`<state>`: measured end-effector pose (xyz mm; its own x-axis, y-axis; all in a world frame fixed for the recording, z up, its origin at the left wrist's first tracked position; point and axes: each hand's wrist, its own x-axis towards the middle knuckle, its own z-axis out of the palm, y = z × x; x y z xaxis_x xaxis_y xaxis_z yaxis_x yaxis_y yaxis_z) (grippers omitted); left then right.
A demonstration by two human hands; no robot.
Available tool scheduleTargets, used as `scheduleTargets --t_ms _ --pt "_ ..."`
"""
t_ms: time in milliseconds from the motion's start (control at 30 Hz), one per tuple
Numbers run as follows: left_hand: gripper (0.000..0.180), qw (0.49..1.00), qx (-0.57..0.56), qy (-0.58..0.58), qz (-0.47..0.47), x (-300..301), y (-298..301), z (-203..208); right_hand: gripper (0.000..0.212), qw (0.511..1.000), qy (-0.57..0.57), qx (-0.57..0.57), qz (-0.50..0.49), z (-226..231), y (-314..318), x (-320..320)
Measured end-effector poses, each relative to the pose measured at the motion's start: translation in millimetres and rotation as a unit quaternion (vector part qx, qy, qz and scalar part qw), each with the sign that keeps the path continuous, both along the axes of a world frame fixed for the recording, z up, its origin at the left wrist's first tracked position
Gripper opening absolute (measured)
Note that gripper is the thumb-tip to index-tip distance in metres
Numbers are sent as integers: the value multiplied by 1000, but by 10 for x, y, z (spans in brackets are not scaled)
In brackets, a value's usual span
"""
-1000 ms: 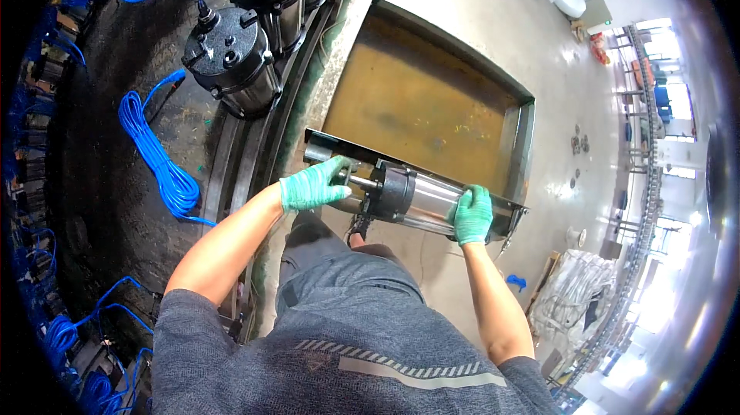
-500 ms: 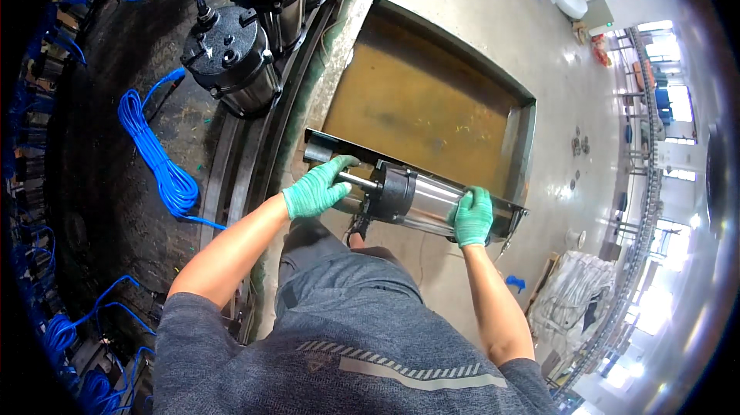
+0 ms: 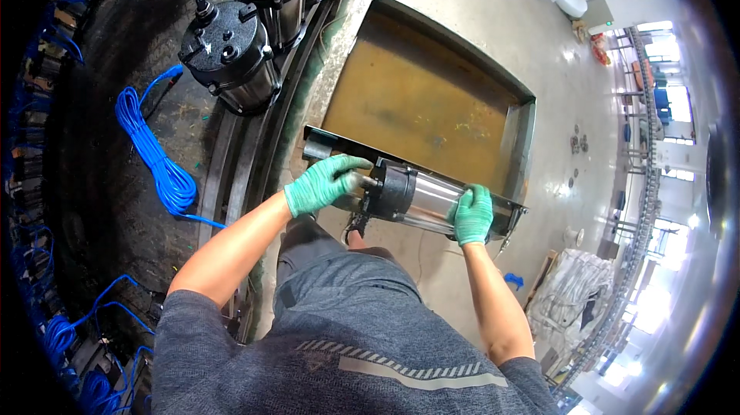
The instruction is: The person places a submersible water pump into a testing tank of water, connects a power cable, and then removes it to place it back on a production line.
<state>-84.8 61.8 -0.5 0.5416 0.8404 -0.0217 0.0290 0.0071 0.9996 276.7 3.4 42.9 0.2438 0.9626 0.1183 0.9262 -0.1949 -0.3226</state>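
Observation:
A pump motor [image 3: 432,201] with a shiny steel barrel and a black end housing lies on its side along the near edge of a metal tray [image 3: 532,126]. My right hand [image 3: 473,216], in a green glove, is closed around the barrel's right end. At the other end, my left hand [image 3: 320,184], also gloved, curls round the steel shaft [image 3: 371,182] that sticks out of the black housing. The left index finger stretches over the shaft toward the housing. Its thumb tip is blurred, and the hand covers much of the shaft.
Brownish liquid or residue covers the tray's bottom. Left of it, upright pumps [image 3: 231,57] with black tops stand along metal rails [image 3: 231,176]. A coiled blue cable [image 3: 158,157] lies on the dark surface. A blue object [image 3: 514,281] and a whitish sack [image 3: 570,299] lie at right.
My left hand has slid right along the shaft, closer to the black housing, so less of the shaft shows. My right hand and the pump motor have hardly moved.

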Motion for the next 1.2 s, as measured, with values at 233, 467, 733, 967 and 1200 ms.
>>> scheduleTargets --t_ms 233,467,733,967,1200 --pt "44 989 -7 120 -84 -151 142 -13 15 1000 3 7 6 16 11 -10" --pt "37 974 37 216 -56 -89 -30 44 15 1000 0 3 5 32 11 -27" --pt "44 998 -9 54 27 -74 -100 49 15 1000 0 0 2 9 -1 -12" --pt "41 977 18 212 -9 -6 -63 -1 15 1000 3 0 6 6 -15 1" --pt "29 986 -153 -55 40 -5 -16 90 14 1000 4 5 4 24 -20 0"
